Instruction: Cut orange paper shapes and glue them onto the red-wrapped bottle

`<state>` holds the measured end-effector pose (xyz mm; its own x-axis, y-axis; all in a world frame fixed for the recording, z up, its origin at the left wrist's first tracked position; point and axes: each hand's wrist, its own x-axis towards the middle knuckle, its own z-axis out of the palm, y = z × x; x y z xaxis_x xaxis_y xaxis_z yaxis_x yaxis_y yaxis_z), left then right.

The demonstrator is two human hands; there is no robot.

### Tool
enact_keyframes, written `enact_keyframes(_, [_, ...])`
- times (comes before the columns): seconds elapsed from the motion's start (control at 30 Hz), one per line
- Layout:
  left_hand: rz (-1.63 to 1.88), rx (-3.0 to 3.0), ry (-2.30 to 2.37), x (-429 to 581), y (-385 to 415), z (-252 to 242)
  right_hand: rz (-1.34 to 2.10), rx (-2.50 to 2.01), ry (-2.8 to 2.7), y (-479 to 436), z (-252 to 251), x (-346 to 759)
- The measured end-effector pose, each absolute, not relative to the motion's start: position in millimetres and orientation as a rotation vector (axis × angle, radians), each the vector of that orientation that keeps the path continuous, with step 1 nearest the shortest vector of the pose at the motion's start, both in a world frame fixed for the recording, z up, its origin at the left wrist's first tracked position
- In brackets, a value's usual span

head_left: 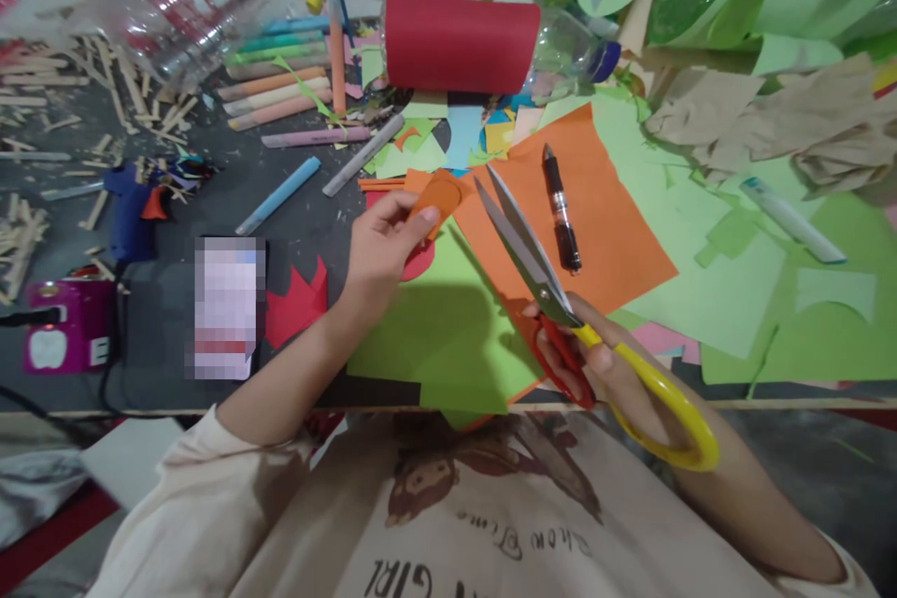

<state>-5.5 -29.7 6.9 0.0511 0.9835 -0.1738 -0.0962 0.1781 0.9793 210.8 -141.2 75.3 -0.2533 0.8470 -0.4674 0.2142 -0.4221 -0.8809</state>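
Note:
Between the thumb and fingers of my left hand (385,243) is a small orange paper piece (443,196) with a rounded end. My right hand (595,355) holds a pair of scissors (533,252) with one red and one yellow handle loop. The scissor blades are slightly apart, their tips pointing toward the orange piece without touching it. Under the blades lies a larger orange sheet (617,224), and a black pen (561,210) rests on it. Green paper (434,327) lies below my left hand, with a red paper piece (419,263) partly hidden by the hand.
A red-wrapped bottle (462,42) lies at the back among markers (280,196) and scraps. To the left are a phone (228,308), a blue glue gun (130,215), a purple box (70,327) and wooden sticks (119,84). Crumpled brown paper (771,121) sits at the right.

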Motion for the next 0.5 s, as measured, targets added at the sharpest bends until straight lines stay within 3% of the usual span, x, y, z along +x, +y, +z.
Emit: enact_keyframes(0.5, [0.683, 0.942, 1.097, 0, -39, 26, 1.719, -1.530, -1.428, -141, 69, 220])
